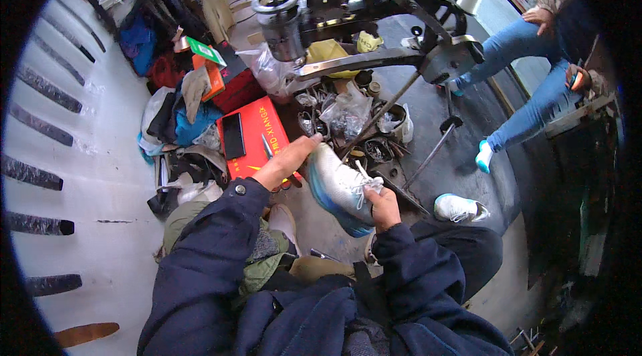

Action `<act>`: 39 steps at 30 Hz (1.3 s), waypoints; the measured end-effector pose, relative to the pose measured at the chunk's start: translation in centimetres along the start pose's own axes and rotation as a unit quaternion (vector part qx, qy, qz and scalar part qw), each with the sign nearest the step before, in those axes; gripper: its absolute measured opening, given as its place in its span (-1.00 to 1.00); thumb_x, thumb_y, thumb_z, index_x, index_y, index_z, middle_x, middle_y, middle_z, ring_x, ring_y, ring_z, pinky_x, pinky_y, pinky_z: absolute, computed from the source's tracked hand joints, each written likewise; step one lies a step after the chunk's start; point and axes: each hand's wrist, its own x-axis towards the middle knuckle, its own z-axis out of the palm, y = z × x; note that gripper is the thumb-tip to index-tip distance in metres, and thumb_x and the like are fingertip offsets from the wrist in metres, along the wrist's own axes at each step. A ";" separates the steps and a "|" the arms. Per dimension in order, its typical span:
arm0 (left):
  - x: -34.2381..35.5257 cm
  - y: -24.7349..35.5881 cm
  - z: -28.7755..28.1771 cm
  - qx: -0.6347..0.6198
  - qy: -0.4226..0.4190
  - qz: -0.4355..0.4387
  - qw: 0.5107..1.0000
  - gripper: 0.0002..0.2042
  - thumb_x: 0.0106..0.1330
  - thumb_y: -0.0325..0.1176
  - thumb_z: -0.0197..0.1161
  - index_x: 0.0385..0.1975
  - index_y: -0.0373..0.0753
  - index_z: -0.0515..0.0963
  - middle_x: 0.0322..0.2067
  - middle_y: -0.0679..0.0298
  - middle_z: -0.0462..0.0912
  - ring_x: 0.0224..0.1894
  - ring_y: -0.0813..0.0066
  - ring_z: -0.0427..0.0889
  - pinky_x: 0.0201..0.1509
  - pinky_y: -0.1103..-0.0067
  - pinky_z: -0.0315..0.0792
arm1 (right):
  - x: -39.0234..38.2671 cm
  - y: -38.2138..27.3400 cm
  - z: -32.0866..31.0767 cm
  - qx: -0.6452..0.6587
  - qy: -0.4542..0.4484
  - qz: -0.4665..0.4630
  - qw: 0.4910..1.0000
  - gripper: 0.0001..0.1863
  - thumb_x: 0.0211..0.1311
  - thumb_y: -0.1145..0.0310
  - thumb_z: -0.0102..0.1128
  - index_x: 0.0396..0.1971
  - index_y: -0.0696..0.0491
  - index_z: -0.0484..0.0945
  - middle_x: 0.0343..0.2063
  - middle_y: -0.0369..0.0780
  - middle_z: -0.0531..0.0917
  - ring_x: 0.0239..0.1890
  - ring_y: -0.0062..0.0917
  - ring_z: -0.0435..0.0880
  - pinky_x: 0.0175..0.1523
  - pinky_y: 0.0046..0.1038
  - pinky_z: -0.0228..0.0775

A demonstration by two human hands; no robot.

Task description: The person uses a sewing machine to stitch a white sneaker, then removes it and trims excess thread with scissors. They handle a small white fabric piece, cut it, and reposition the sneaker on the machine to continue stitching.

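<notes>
Gripping the heel end of a white sneaker with a blue sole, the left hand has its fingers stretched out and laid along the shoe's back, thumb on top, so the hand is only partly closed around it. The right hand is closed on the laced front part of the same shoe from below, fingers curled under and knuckles toward the camera. The sneaker hangs tilted between both hands, above the person's lap, sole turned down and to the right, laces showing near the right hand. Both forearms wear dark blue jacket sleeves. Just behind the left hand lies a flat red box with a black phone resting on it. Beyond the shoe stands a heap of small metal tools and clear plastic bags, and above that a black shoe-stitching machine with a long metal arm. A second white sneaker lies on the dark floor to the right, well apart from the hands. Farther right sits another person in blue jeans and pale socks.
</notes>
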 end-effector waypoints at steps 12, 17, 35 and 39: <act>-7.7 4.5 -15.8 -0.316 0.197 0.169 0.913 -0.56 0.47 0.01 0.07 0.11 -0.20 0.45 -0.20 0.22 0.63 -0.17 0.37 0.67 -0.09 0.41 0.58 | 9.9 6.0 -9.0 0.166 0.184 0.029 0.968 -0.94 0.34 0.42 0.15 -0.29 0.08 0.53 -0.42 -0.29 0.60 -0.41 -0.53 0.60 -0.34 -0.47 0.43; -8.8 4.2 -19.1 -0.348 0.263 0.226 0.871 -0.67 0.48 -0.14 0.09 0.07 -0.21 0.47 -0.23 0.19 0.67 -0.17 0.35 0.69 -0.08 0.41 0.59 | 11.8 7.3 -10.7 -0.360 0.137 -0.166 0.908 -0.89 0.29 0.41 0.17 -0.25 0.11 0.56 -0.36 -0.26 0.61 -0.38 -0.50 0.61 -0.28 -0.48 0.45; -11.4 -1.3 -26.2 -0.118 0.438 0.149 0.879 -0.71 0.44 -0.08 0.20 -0.39 -0.16 0.63 -0.42 0.37 0.69 -0.34 0.60 0.69 -0.28 0.65 0.49 | 0.3 10.2 4.5 -0.502 -0.261 0.127 0.814 -0.57 0.28 0.13 0.21 -0.03 0.16 0.62 -0.24 -0.04 0.74 -0.34 -0.26 0.76 -0.09 -0.31 0.58; -12.9 -5.7 -27.5 0.061 0.371 -0.019 0.926 -0.69 0.39 -0.05 0.24 -0.42 -0.18 0.61 -0.46 0.37 0.65 -0.41 0.62 0.65 -0.37 0.62 0.45 | 1.7 10.5 5.6 -0.471 -0.243 0.104 0.842 -0.56 0.29 0.15 0.21 -0.03 0.21 0.61 -0.23 -0.03 0.74 -0.33 -0.30 0.77 -0.12 -0.31 0.58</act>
